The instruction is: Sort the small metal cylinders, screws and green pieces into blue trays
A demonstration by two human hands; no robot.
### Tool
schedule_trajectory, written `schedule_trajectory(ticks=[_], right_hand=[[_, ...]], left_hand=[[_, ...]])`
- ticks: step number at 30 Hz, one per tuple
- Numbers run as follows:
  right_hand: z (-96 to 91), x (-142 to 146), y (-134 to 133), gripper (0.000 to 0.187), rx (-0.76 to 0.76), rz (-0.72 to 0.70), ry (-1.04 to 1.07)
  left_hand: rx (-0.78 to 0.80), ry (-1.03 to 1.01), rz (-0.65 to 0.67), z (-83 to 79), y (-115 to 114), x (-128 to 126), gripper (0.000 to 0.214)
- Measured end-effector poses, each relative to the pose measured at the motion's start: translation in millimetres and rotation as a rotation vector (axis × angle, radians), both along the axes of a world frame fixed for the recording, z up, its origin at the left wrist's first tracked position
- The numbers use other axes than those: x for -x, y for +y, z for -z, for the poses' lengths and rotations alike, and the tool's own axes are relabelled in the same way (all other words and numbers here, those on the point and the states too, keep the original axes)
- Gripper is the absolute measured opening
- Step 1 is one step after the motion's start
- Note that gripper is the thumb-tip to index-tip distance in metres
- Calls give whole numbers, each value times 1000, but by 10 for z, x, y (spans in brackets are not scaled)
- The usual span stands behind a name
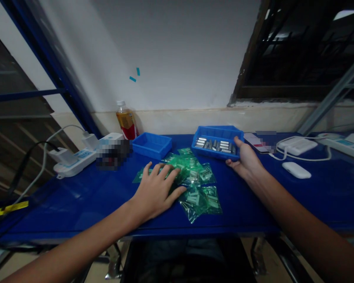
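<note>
Over a pile of green plastic bags (191, 173), my left hand (157, 188) lies palm down with its fingers spread. The bags are see-through and hold small pale and metallic pieces that I cannot name. My right hand (246, 159) grips the right end of a blue plastic bin (215, 153), thumb at the rim and fingers low on its side. Inside that bin lie several short silver metal cylinders (214, 144) in rows. My left fingers hide part of the bags beneath them.
A second blue bin (152, 150) stands behind my left hand, near a drink bottle (125, 122). Power strips with cables (76, 162) lie at the left. On the right are a phone (256, 142), a white charger (296, 145) and a white earbud case (296, 170).
</note>
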State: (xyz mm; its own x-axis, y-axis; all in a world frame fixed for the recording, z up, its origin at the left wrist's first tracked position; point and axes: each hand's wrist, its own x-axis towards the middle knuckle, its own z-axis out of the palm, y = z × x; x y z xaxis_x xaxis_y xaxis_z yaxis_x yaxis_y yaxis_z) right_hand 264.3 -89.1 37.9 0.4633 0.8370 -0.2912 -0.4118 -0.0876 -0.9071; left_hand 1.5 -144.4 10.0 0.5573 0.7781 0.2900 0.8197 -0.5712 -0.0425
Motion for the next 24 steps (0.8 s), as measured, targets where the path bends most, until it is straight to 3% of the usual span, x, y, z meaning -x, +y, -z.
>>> schedule_trajectory(ticks=[5, 11, 20, 24], right_hand=[[41, 69, -26, 18, -40, 2, -42], [57, 51, -46, 23, -102, 11, -85], [43, 108, -81, 22, -79, 35, -171], [92, 228, -117, 31, -111, 20, -262]], left_hand=[[24, -30, -58, 70, 80, -149, 61], [57, -41, 3, 63, 211, -455, 65], [-22, 21, 57, -6, 219, -226, 55], [38, -14, 71, 1, 275, -227, 49]])
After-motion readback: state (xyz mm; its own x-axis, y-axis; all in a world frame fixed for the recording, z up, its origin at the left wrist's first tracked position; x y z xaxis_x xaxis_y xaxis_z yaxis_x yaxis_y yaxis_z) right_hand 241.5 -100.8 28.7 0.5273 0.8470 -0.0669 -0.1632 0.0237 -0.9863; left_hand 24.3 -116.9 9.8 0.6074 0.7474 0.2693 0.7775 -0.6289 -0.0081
